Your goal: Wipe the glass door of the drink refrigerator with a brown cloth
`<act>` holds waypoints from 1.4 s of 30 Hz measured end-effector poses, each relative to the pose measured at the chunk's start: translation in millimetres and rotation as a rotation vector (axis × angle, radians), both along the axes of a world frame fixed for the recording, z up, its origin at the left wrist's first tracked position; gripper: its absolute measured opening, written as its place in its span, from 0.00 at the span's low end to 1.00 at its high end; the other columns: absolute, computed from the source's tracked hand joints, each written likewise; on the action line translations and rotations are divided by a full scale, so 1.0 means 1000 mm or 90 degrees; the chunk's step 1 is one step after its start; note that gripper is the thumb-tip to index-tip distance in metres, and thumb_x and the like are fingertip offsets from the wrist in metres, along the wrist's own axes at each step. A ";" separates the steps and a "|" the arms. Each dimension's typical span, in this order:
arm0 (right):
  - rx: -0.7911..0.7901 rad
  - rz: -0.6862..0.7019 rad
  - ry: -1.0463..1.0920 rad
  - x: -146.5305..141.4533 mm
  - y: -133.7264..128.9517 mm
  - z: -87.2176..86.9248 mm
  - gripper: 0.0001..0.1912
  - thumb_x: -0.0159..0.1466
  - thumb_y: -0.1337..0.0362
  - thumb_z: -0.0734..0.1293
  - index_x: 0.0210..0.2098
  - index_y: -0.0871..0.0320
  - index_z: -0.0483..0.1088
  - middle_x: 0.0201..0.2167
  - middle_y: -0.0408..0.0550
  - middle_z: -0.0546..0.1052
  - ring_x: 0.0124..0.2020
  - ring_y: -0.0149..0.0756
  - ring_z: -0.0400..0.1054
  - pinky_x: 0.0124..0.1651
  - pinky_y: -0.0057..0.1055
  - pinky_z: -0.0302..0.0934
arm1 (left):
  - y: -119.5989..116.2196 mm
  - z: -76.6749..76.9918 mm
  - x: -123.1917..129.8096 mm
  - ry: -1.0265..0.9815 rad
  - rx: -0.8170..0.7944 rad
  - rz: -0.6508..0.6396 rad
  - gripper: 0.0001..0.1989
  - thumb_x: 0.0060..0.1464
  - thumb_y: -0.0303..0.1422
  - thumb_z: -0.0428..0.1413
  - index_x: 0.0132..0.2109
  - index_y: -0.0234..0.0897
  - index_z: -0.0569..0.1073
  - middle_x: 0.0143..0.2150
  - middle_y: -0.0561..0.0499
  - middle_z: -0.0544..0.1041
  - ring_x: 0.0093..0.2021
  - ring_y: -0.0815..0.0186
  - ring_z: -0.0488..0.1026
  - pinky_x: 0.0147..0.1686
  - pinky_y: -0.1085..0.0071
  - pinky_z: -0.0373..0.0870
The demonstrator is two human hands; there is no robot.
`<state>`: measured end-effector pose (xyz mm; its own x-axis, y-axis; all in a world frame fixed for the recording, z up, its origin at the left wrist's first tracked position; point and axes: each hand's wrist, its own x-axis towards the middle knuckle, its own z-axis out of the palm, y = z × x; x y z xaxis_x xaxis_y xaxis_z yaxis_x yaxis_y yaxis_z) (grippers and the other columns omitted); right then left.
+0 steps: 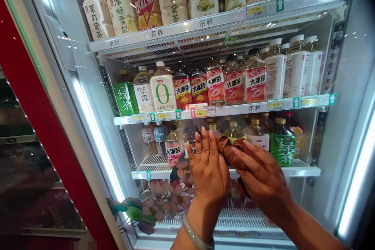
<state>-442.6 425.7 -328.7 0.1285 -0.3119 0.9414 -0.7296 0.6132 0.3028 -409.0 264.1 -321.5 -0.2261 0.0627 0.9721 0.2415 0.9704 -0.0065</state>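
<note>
Before the lower shelf, holds a brown cloth in the right hand.

Clamps the bunched cloth just above the shelf's front edge, right of its middle, with fingers laid long over it and thumb hidden. Holds the left hand open just left of the cloth, palm away, fingers straight up and mostly close together. Wears a pale bangle on the left wrist. Cannot tell whether the left hand touches the cloth. Faces a flower decal below the shelf's left part, a green bottle upright near the shelf's right end, and a pink-labelled bottle left of the left hand. Looks higher onto a middle shelf, lined with upright bottles above price tags on its front edge.
</note>
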 end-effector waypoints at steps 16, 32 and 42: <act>-0.062 -0.020 -0.010 -0.003 0.006 0.025 0.24 0.66 0.75 0.70 0.60 0.56 0.75 0.61 0.53 0.77 0.71 0.52 0.61 0.73 0.54 0.61 | -0.005 0.011 0.006 -0.026 -0.006 -0.032 0.36 0.68 0.26 0.45 0.79 0.34 0.45 0.80 0.44 0.50 0.81 0.60 0.41 0.79 0.55 0.30; -0.207 -0.049 -0.043 -0.006 -0.002 0.050 0.26 0.67 0.72 0.69 0.63 0.48 0.73 0.64 0.49 0.75 0.71 0.53 0.62 0.71 0.58 0.62 | 0.001 0.019 0.005 -0.031 0.020 -0.051 0.36 0.69 0.25 0.45 0.79 0.37 0.42 0.81 0.44 0.48 0.81 0.60 0.41 0.79 0.53 0.36; -0.012 -0.022 0.010 -0.001 -0.001 0.012 0.23 0.69 0.71 0.67 0.62 0.53 0.74 0.61 0.50 0.78 0.74 0.48 0.57 0.74 0.51 0.61 | 0.001 0.030 0.000 0.000 0.029 -0.058 0.37 0.70 0.25 0.45 0.79 0.42 0.42 0.80 0.46 0.50 0.80 0.60 0.45 0.80 0.53 0.37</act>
